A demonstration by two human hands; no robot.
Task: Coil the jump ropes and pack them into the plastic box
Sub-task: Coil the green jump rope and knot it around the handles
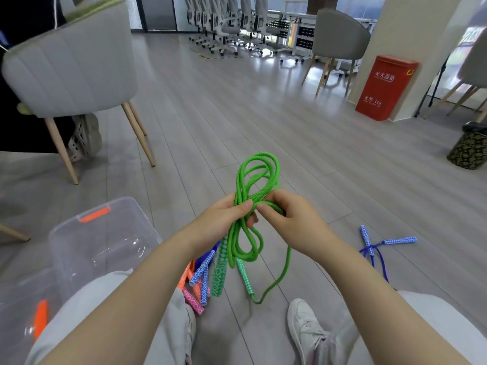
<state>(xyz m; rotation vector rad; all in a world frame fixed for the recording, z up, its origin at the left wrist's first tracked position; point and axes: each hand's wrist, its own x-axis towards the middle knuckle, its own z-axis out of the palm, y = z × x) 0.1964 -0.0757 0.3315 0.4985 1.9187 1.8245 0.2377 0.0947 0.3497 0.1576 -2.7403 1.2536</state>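
A green jump rope [259, 167] is gathered in loops in front of me. My left hand [224, 219] grips the bundle at its middle, thumb over the strands. My right hand [292, 219] pinches a strand of the same rope beside it. Its two green patterned handles [218, 272] hang down below my hands, and one loose strand trails to the floor. The clear plastic box [105, 243] with orange latches stands open on the floor to my left. Several blue, orange and pink rope handles [197, 283] lie by my left knee. A blue jump rope [376, 246] lies on the floor at right.
A grey chair [71, 69] with wooden legs stands at far left, with a person's shoe beneath it. A red fire-extinguisher box [384, 88] leans by a pillar at right. A dark patterned bin [470, 148] sits at far right. The box lid [23, 312] lies lower left.
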